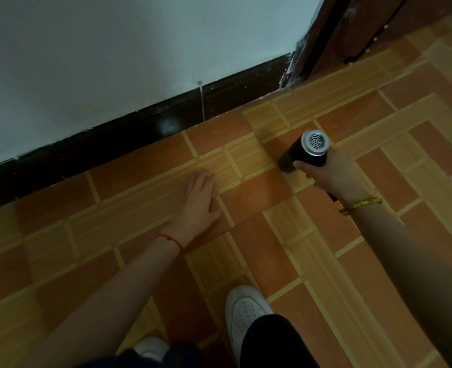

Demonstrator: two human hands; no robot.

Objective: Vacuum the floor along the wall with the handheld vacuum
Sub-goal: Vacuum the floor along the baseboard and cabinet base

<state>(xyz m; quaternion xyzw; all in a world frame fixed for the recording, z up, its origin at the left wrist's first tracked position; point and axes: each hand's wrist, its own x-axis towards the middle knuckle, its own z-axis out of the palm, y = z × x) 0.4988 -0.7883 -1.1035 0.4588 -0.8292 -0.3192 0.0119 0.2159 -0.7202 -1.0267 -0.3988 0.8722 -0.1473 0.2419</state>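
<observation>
On the floor [140, 213] — handheld vacuum [305, 150] gripped in right hand [331, 173].

The left hand [201, 197] lies flat on the floor [378, 261]; the vacuum [305, 151], right of it, sits near the wall [113, 62].

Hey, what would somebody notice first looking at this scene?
Probably the black handheld vacuum with its round silver grille, gripped by the right hand over the tiled floor. Next, the left hand spread flat on the tiles, near the dark baseboard.
</observation>
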